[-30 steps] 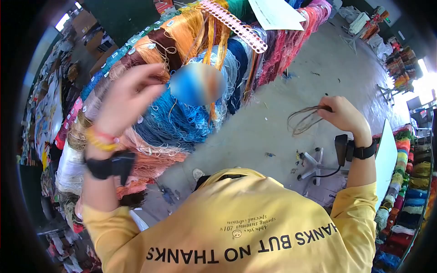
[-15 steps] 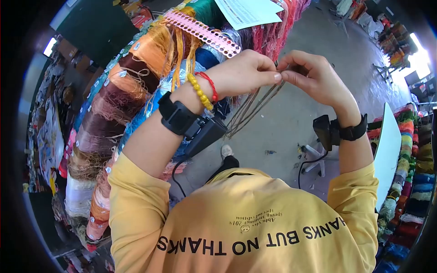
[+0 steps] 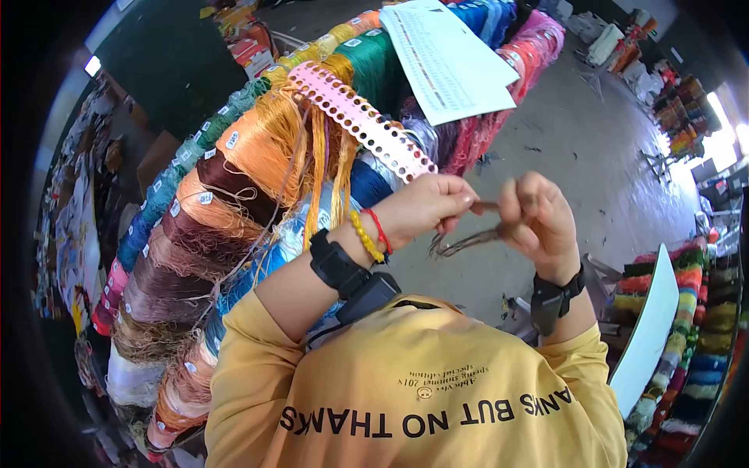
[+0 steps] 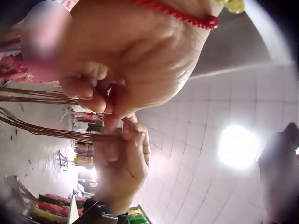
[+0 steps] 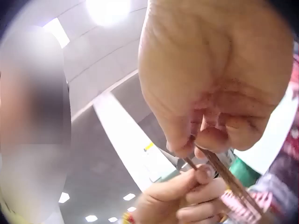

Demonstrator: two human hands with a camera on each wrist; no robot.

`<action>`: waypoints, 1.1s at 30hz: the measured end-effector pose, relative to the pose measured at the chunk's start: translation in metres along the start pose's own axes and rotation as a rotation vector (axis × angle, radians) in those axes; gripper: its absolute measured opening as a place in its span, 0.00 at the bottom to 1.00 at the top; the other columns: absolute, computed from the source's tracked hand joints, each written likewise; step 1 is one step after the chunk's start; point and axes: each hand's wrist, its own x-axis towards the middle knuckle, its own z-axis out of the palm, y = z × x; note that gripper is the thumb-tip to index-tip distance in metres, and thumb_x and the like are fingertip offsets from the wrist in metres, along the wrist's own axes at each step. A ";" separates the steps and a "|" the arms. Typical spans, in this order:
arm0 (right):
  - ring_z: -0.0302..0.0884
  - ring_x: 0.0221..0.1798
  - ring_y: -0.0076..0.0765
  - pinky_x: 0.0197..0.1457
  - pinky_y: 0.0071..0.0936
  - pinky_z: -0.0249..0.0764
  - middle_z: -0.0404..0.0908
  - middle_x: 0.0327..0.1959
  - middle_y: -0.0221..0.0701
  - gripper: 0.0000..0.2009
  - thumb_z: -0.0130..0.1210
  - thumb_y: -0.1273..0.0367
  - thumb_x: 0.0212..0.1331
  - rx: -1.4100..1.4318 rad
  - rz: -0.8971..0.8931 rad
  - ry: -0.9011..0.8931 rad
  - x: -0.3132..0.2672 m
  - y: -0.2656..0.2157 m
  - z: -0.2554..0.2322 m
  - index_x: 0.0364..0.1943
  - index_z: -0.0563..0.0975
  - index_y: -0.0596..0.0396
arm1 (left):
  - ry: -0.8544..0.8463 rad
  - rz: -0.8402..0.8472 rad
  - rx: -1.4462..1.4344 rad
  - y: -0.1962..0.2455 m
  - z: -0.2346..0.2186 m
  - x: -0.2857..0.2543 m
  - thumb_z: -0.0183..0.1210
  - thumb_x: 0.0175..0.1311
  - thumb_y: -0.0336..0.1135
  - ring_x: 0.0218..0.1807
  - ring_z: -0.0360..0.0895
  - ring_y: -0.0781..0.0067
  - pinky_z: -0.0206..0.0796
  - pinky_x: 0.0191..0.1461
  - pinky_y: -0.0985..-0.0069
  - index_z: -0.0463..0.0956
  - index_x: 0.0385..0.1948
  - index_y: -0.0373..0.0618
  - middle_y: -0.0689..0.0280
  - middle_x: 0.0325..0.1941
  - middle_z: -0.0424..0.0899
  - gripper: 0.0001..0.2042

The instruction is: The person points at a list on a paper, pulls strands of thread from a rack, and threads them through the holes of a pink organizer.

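A thin bundle of brown thread (image 3: 472,242) runs between the two hands in front of the chest. My left hand (image 3: 425,210), wearing yellow-bead and red bracelets, pinches one part of it between thumb and fingers. My right hand (image 3: 540,222), blurred in the head view, grips it a short way to the right. In the left wrist view, two lengths of the brown strands (image 4: 60,134) trail sideways from the fingers. The right wrist view has a twisted stretch of the thread (image 5: 229,179) slanting down past the left fingertips.
On the left stands a long rack of coloured thread hanks (image 3: 257,140) with small white labels. A pink punched card (image 3: 363,121) with threads through it and printed sheets (image 3: 445,66) lie on top. A white board (image 3: 644,335) and more hanks (image 3: 686,320) stand at right.
A second ago the left hand was apart over the rack, while the right held the looped thread. The hands met at the thread, then moved slightly apart, a short piece stretched between them.
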 end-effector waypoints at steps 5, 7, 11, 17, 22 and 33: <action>0.61 0.18 0.17 0.21 0.14 0.58 0.69 0.21 0.25 0.10 0.50 0.63 0.62 -0.466 -0.268 0.418 0.032 -0.043 -0.048 0.34 0.71 0.55 | 0.516 0.184 0.332 0.008 -0.033 -0.019 0.52 0.61 0.32 0.27 0.71 0.85 0.63 0.30 0.87 0.74 0.42 0.40 0.72 0.29 0.75 0.10; 0.62 0.21 0.15 0.23 0.14 0.58 0.68 0.21 0.23 0.09 0.49 0.64 0.63 -0.492 -0.356 0.581 0.061 -0.055 -0.062 0.34 0.72 0.56 | 0.791 0.222 0.209 0.012 -0.059 -0.029 0.54 0.60 0.31 0.27 0.71 0.85 0.62 0.29 0.87 0.73 0.42 0.40 0.71 0.31 0.75 0.10; 0.65 0.22 0.15 0.26 0.14 0.63 0.70 0.23 0.21 0.08 0.50 0.66 0.62 -0.782 -0.044 0.302 0.133 -0.017 -0.039 0.35 0.74 0.56 | 1.084 0.250 -0.151 0.011 -0.104 -0.033 0.54 0.61 0.30 0.30 0.73 0.83 0.64 0.31 0.86 0.71 0.42 0.40 0.70 0.31 0.77 0.10; 0.77 0.30 0.49 0.35 0.37 0.72 0.78 0.30 0.44 0.09 0.50 0.68 0.57 -1.225 -0.187 -0.229 0.235 0.050 -0.029 0.32 0.74 0.61 | 1.198 0.200 -0.202 0.019 -0.132 -0.012 0.54 0.61 0.30 0.32 0.74 0.81 0.66 0.35 0.84 0.73 0.39 0.43 0.70 0.33 0.78 0.07; 0.75 0.34 0.54 0.39 0.43 0.71 0.78 0.31 0.45 0.08 0.49 0.68 0.55 -1.397 -0.265 -0.378 0.263 0.084 -0.039 0.31 0.75 0.59 | 1.256 0.289 -0.219 0.016 -0.132 -0.003 0.54 0.59 0.28 0.32 0.73 0.80 0.67 0.35 0.83 0.71 0.40 0.41 0.69 0.32 0.77 0.08; 0.79 0.28 0.42 0.28 0.35 0.75 0.78 0.24 0.38 0.05 0.46 0.73 0.52 -1.938 -0.374 -0.497 0.253 0.081 -0.022 0.33 0.68 0.57 | 1.148 0.391 -0.334 0.009 -0.134 0.001 0.51 0.61 0.27 0.34 0.73 0.79 0.64 0.36 0.82 0.73 0.41 0.39 0.68 0.34 0.78 0.09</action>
